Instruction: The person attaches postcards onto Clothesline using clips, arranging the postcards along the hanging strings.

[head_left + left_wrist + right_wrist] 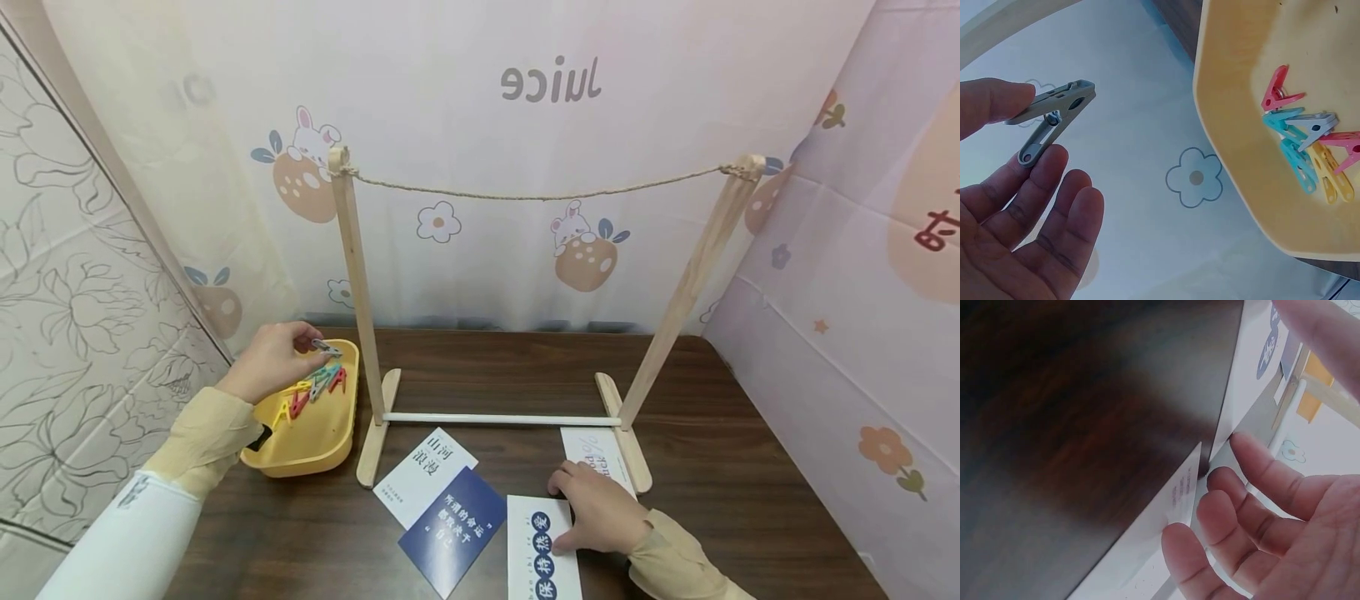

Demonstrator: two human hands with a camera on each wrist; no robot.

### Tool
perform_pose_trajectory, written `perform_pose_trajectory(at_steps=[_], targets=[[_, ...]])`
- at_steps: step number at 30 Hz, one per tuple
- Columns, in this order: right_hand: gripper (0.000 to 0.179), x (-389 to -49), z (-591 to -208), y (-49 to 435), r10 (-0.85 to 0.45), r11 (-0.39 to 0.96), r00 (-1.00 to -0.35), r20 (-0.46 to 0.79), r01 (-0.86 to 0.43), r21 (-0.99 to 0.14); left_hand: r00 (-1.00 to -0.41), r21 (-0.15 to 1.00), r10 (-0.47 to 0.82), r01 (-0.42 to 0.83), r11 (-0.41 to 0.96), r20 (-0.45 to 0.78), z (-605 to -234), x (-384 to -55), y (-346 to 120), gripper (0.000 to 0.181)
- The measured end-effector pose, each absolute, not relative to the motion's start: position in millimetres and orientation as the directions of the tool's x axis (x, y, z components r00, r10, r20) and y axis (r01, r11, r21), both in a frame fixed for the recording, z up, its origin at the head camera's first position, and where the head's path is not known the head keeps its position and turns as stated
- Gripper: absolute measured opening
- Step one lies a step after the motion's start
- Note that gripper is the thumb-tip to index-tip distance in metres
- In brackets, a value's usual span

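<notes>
My left hand (273, 358) is above the yellow tray, pinching a grey clothespin (1063, 112) between thumb and fingers. Its jaws point away from the palm. Inside the yellow tray (315, 450) lie several clothespins in red, blue, yellow and grey, such as a red one (1280, 90). On the table, my right hand (603, 508) has its thumb on a white card with blue circles (528, 567). The index fingertip touches near that card's top edge. The other fingers are loosely bent over a white card with pink print (600, 450), partly hidden.
A wooden frame (360, 300) stands on the table, with a sagging twine (540, 198) between its posts and a white rod (502, 419) low down. Left of the right hand, a dark blue card (453, 533) overlaps a white card with black characters (408, 492). Printed cloth hangs behind.
</notes>
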State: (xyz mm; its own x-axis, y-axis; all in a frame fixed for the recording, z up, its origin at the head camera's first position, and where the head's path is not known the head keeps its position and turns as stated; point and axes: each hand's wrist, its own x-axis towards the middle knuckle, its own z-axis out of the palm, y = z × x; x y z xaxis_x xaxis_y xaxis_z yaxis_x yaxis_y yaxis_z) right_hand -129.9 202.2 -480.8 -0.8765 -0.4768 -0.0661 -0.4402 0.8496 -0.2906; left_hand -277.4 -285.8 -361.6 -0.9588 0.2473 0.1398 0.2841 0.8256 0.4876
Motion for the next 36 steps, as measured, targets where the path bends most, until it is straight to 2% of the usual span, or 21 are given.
perform_pose_trajectory(at_steps=[8, 22, 32, 36], targets=[[0.056, -131, -483, 204, -0.5, 0.825, -0.864, -0.055, -0.455, -0.336, -0.951, 0.486, 0.255, 0.309, 0.818, 0.176, -352, -274, -287, 0.032], [0.059, -133, -482, 203, -0.493, 0.814, -0.865, -0.094, -0.42, -0.401, -0.952, 0.484, 0.241, 0.305, 0.82, 0.19, -338, -266, -288, 0.031], [0.066, -135, -483, 200, -0.49, 0.818, -0.868, -0.076, -0.428, -0.385, -0.939, 0.477, 0.254, 0.337, 0.811, 0.231, -338, -267, -292, 0.028], [0.063, -135, -483, 199, -0.488, 0.825, -0.869, -0.084, -0.428, -0.37, -0.928, 0.467, 0.264, 0.362, 0.807, 0.264, -335, -266, -293, 0.028]])
